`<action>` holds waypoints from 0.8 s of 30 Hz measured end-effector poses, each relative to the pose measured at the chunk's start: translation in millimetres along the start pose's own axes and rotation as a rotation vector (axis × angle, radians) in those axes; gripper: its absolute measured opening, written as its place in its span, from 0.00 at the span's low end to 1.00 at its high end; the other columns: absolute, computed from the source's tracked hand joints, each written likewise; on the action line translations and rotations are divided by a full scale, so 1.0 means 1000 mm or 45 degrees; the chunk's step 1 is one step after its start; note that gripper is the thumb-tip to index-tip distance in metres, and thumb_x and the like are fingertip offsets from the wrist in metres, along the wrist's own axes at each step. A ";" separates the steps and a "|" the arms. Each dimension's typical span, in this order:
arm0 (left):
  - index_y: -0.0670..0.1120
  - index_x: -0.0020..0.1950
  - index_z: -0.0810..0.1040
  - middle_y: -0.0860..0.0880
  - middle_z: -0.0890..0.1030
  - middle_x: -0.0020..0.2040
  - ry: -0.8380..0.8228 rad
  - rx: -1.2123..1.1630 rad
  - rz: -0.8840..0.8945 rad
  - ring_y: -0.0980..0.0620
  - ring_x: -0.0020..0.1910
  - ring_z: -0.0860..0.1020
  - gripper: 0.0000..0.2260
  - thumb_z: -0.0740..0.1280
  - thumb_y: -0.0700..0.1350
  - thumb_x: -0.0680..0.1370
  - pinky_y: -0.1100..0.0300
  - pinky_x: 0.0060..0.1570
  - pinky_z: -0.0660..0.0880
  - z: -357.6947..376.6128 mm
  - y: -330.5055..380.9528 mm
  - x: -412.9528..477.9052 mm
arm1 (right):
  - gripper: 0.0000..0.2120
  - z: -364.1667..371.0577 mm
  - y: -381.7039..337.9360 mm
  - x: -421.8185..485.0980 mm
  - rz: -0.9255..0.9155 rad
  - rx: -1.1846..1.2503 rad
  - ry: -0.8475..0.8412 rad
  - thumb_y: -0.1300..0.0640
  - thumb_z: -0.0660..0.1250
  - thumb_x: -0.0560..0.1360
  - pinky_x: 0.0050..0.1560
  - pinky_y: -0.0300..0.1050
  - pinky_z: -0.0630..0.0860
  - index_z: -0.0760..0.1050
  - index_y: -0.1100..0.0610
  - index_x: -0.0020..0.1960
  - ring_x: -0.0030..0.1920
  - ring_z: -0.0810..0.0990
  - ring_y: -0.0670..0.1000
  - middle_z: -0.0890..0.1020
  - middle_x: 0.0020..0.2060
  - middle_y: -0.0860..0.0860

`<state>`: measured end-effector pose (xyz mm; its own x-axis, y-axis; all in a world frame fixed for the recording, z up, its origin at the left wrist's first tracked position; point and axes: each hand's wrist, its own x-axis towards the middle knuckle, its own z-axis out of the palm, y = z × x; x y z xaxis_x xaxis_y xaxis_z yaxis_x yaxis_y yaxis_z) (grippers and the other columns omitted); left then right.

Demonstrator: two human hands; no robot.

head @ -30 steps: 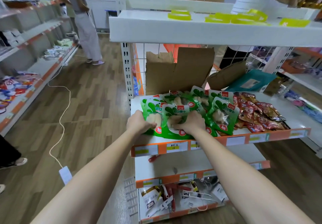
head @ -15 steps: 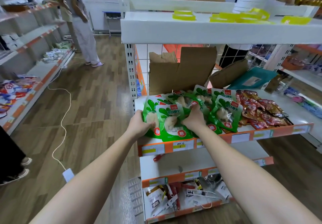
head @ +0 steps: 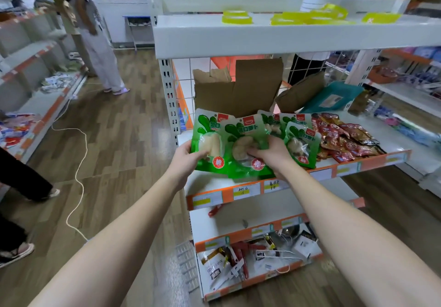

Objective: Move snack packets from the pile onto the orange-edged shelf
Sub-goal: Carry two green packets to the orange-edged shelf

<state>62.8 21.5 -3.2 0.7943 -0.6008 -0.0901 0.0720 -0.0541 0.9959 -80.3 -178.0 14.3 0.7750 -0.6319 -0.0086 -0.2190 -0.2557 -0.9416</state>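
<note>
Both hands hold green snack packets lifted just above the front left of the orange-edged shelf [head: 296, 186]. My left hand [head: 188, 156] grips the lower left corner of one green packet [head: 208, 139]. My right hand [head: 269, 155] clutches a second green packet [head: 245, 144] that overlaps the first. More green packets [head: 301, 145] stand on the shelf just right of my right hand. A pile of red and brown snack packets [head: 343, 139] lies further right on the same shelf.
An open cardboard box [head: 238, 89] stands behind the packets. A white shelf [head: 262, 35] with yellow holders hangs overhead. Lower shelves [head: 250, 232] hold small packaged goods. A person [head: 95, 39] stands at the far left aisle, and a white cord [head: 78, 170] trails across the wooden floor.
Both hands have raised the green packets off the shelf surface and tilted them upright toward me. The view has shifted slightly to the right.
</note>
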 end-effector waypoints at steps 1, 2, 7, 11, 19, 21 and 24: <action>0.41 0.53 0.80 0.43 0.83 0.42 -0.044 -0.032 -0.002 0.43 0.42 0.81 0.07 0.68 0.33 0.77 0.41 0.50 0.80 0.007 0.004 0.001 | 0.15 -0.012 0.003 -0.003 0.023 0.045 0.022 0.59 0.78 0.70 0.51 0.40 0.76 0.78 0.51 0.54 0.52 0.82 0.48 0.84 0.49 0.46; 0.42 0.52 0.80 0.43 0.83 0.40 -0.086 -0.053 -0.009 0.42 0.43 0.81 0.08 0.68 0.32 0.77 0.42 0.50 0.79 0.015 0.008 0.001 | 0.15 -0.026 0.007 -0.006 0.047 0.092 0.038 0.58 0.79 0.69 0.54 0.46 0.78 0.80 0.52 0.53 0.52 0.84 0.50 0.85 0.49 0.48; 0.40 0.58 0.79 0.37 0.84 0.55 -0.297 -0.173 -0.082 0.35 0.56 0.82 0.15 0.69 0.29 0.73 0.43 0.60 0.78 0.086 0.017 -0.001 | 0.16 -0.099 0.032 -0.044 0.153 0.397 0.220 0.68 0.77 0.67 0.59 0.60 0.80 0.81 0.60 0.54 0.51 0.85 0.59 0.87 0.48 0.58; 0.38 0.63 0.78 0.40 0.84 0.55 -0.544 -0.176 -0.131 0.42 0.53 0.84 0.17 0.69 0.30 0.75 0.52 0.50 0.80 0.163 0.018 -0.009 | 0.15 -0.170 0.052 -0.087 0.182 0.474 0.376 0.72 0.72 0.71 0.57 0.57 0.80 0.80 0.61 0.56 0.52 0.85 0.59 0.86 0.49 0.59; 0.41 0.59 0.80 0.42 0.85 0.53 -0.992 -0.118 -0.273 0.43 0.50 0.84 0.14 0.68 0.30 0.76 0.52 0.48 0.82 0.338 -0.013 -0.059 | 0.19 -0.302 0.133 -0.218 0.338 0.466 0.772 0.72 0.72 0.72 0.59 0.59 0.79 0.78 0.63 0.61 0.56 0.83 0.61 0.85 0.53 0.60; 0.40 0.55 0.80 0.39 0.84 0.53 -1.060 -0.070 -0.295 0.41 0.50 0.83 0.12 0.68 0.29 0.75 0.49 0.53 0.81 0.379 -0.028 -0.078 | 0.19 -0.327 0.154 -0.256 0.394 0.456 0.870 0.71 0.73 0.71 0.60 0.59 0.79 0.79 0.63 0.61 0.56 0.83 0.61 0.85 0.54 0.61; 0.40 0.57 0.79 0.37 0.83 0.55 -1.144 -0.024 -0.354 0.41 0.51 0.82 0.14 0.69 0.28 0.74 0.54 0.49 0.82 0.436 -0.053 -0.107 | 0.18 -0.359 0.182 -0.314 0.457 0.476 1.008 0.72 0.72 0.71 0.56 0.55 0.81 0.79 0.62 0.60 0.50 0.85 0.58 0.85 0.52 0.60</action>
<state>-288.8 -258.8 -46.6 -0.0157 -0.9590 -0.2829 0.2054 -0.2800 0.9378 -575.9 -288.9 -33.6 0.0409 -0.9753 -0.2170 -0.0554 0.2146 -0.9751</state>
